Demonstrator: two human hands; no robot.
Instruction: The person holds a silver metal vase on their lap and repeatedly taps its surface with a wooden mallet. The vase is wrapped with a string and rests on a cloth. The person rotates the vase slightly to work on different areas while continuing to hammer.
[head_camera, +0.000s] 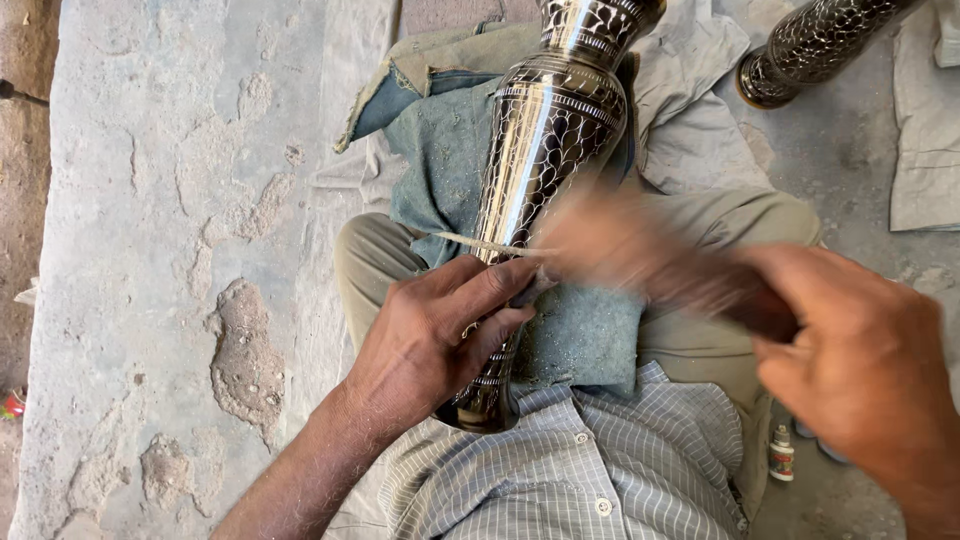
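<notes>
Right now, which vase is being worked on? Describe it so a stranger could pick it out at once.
Start at the seated person's lap, covered by a blue cloth. The vase lies along it, its foot toward the checked shirt, steadied by the left hand. Unlike the second vase on the floor at top right, it is held and a thin tool touches it.

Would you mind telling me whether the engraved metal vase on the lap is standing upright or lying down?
Lying down: the vase rests lengthwise on a blue cloth, steadied by the left hand.
</notes>
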